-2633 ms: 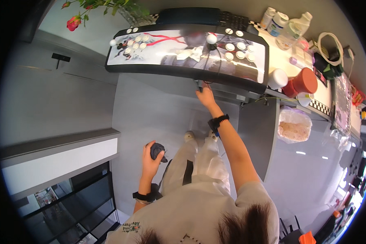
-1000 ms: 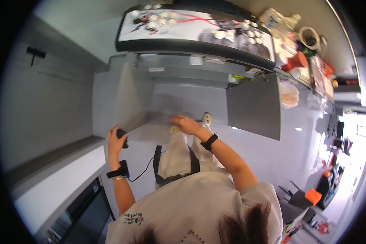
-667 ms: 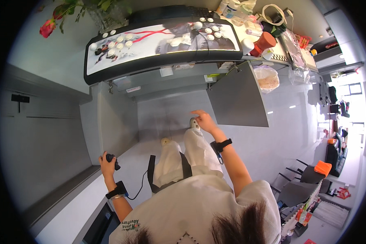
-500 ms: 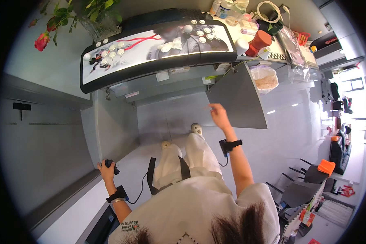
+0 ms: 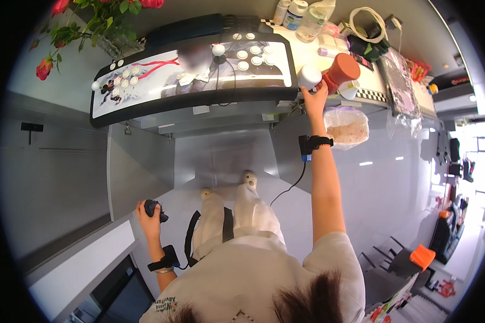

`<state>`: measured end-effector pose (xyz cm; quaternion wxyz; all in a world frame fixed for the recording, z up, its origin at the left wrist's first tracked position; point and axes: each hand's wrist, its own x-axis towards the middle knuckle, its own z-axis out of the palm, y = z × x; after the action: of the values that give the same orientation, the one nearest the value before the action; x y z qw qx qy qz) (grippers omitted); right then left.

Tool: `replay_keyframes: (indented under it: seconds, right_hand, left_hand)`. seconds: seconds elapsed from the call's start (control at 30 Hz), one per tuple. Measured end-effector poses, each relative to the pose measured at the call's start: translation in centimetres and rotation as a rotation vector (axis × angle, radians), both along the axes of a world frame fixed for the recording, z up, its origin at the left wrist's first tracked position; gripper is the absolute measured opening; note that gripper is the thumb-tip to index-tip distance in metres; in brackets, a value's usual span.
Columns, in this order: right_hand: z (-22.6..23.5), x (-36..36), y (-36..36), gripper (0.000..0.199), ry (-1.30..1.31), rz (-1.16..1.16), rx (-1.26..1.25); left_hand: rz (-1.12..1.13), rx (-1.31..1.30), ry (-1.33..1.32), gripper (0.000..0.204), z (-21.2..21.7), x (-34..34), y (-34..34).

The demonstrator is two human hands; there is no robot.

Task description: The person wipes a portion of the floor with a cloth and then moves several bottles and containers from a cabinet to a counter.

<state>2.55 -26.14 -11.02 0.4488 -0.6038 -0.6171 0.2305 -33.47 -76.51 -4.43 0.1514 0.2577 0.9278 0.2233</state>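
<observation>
My right hand [image 5: 316, 99] reaches to the right end of the counter. Its fingers close around the near side of a white round container [image 5: 310, 76], whose kind I cannot make out. Right beside that stands an orange-red, hourglass-shaped object [image 5: 343, 70]. Low on the left, my left hand [image 5: 148, 213] is wrapped round a black rounded object [image 5: 157, 210] that looks like a game controller; part of it is hidden by the fingers. Both wrists wear black straps with small boxes and cables.
A long arcade control panel [image 5: 161, 81] with white buttons lies across the counter. Cabinet doors [image 5: 137, 167] stand open below it. A lined bin [image 5: 346, 129] sits under the right end. Roses [image 5: 46, 69] in a vase, bottles [image 5: 295, 15] and a coiled white cable [image 5: 367, 24] are at the back.
My right hand has risen from above the floor to the white container on the counter. My left hand keeps the black object, shifted slightly. The view has shifted a little.
</observation>
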Motion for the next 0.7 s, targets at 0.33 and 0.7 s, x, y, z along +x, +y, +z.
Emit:
replay_keyframes:
  seconds: [0.33, 0.7]
  right_hand:
    - [-1.1, -2.4, 1.3, 0.082, -0.044, -0.157, 0.052]
    - [1.5, 0.3, -3.8, 0.075, 0.438, -0.201, 0.099]
  left_hand:
    - [0.073, -0.03, 0.037, 0.045, 0.2, 6.5, -1.6]
    - [0.045, 0.023, 0.024, 0.044, 0.5, 4.4, -2.6]
